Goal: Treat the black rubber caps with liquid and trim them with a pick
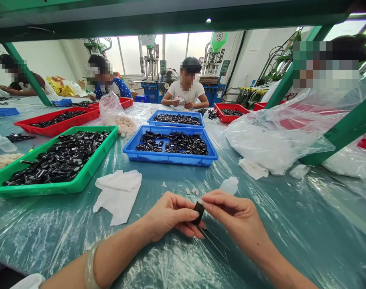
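My left hand (pixel 173 216) is closed around a small black rectangular piece (pixel 198 212), held upright between thumb and fingers. At the top end of this piece, my right hand (pixel 231 210) is pinched on a small white piece (pixel 200 200), mostly covered by the fingertips. Two thin metal prongs (pixel 214 240) stick out below the left fingers; what they belong to is hidden. Loose white bits (pixel 194 191) lie on the table just beyond the hands. Behind the right fingers lies a translucent squeeze bottle (pixel 229 185).
A white cloth (pixel 119 192) lies left of the hands. Ahead are a blue tray (pixel 170 158) and a green tray (pixel 80 182), both holding many black pieces. A green slanted post (pixel 342 136) and plastic bags (pixel 269 140) stand right. Several co-workers sit beyond.
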`<state>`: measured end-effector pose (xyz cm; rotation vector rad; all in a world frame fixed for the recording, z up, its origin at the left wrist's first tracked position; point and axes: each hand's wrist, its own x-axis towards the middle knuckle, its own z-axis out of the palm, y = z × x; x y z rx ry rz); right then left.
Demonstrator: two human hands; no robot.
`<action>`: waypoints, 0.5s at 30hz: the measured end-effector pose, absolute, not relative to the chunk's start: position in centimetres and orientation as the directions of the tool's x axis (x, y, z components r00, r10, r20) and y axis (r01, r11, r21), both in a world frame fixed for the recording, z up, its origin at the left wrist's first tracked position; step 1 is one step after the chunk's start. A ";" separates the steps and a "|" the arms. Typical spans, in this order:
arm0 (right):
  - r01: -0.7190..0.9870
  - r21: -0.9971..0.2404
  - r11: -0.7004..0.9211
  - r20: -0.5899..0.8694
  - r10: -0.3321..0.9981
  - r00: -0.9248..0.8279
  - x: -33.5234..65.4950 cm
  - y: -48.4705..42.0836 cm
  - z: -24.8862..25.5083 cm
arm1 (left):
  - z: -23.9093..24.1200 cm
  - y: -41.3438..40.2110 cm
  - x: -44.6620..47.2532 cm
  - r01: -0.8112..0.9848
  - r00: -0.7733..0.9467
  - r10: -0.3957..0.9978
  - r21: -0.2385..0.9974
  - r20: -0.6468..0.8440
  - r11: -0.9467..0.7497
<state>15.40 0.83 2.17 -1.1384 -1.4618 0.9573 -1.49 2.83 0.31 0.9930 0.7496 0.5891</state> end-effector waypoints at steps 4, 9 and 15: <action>0.190 -0.948 0.256 0.249 0.967 -0.063 15.4 0.7 2.2 | 0.3 2.8 -1.5 -0.108 0.609 0.740 0.895 -0.285 0.434; 0.241 -0.910 0.337 0.321 0.942 -0.103 15.6 0.7 1.9 | 0.3 2.8 -1.5 -0.115 0.617 0.738 0.896 -0.273 0.428; 0.280 -0.878 0.387 0.371 0.922 -0.111 15.5 0.8 1.3 | 0.4 3.0 -1.3 -0.168 0.614 0.738 0.867 -0.280 0.469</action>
